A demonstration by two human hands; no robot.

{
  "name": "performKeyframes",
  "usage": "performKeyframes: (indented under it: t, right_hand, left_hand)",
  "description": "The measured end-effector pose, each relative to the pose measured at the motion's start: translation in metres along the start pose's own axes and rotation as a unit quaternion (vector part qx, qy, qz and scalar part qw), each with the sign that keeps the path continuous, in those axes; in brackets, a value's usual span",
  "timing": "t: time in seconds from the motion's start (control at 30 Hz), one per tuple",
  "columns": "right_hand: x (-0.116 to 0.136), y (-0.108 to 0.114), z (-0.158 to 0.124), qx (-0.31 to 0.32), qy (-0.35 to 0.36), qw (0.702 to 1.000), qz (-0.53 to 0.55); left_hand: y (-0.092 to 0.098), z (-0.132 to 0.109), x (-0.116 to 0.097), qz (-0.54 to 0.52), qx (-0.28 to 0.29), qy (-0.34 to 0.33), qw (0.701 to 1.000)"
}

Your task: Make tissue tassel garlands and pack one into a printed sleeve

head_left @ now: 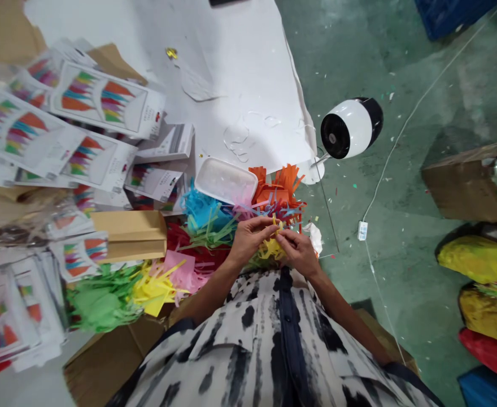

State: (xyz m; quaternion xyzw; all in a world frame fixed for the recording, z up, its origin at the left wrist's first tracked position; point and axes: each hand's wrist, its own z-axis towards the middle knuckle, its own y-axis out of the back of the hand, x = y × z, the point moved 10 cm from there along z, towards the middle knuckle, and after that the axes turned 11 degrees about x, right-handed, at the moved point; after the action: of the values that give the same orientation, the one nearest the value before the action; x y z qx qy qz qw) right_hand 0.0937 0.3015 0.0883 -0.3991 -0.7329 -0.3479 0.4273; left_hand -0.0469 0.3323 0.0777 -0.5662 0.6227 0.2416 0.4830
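Close to my body, both hands meet over a pile of fringed paper. My left hand [251, 237] pinches a small yellow paper piece [274, 223] between thumb and fingers. Fingers of my right hand [298, 251] are closed on the same piece from the other side. Under and around the hands lie orange fringed paper [271, 195], blue fringed paper [208, 212] and green strips [214, 234]. More yellow fringe [269, 249] shows just below the fingers. A shallow white tray [226, 180] sits behind the blue fringe.
Printed packages [108, 102] are heaped at the left, near an open cardboard box [130, 234]. Green [104, 299], yellow [153, 288] and pink fringe [181, 268] lie at lower left. A black-and-white fan [352, 129] stands right of the table edge; a cable [390, 161] crosses the floor.
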Motion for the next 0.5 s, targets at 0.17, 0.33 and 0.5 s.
performKeyframes:
  t: [0.17, 0.33, 0.5]
  right_hand:
    - [-0.008, 0.001, -0.002, -0.006, -0.017, 0.998, 0.054]
    - [0.0, 0.007, 0.0, -0.036, -0.007, 0.999, 0.001]
    - [0.003, 0.008, 0.0, -0.047, 0.011, 0.998, -0.048]
  left_hand:
    - [0.004, -0.001, 0.002, -0.006, -0.016, 0.011, 1.0]
    - [0.006, -0.004, 0.0, 0.009, -0.042, -0.001, 0.999]
    - [0.009, -0.005, -0.003, 0.049, -0.069, -0.023, 0.996]
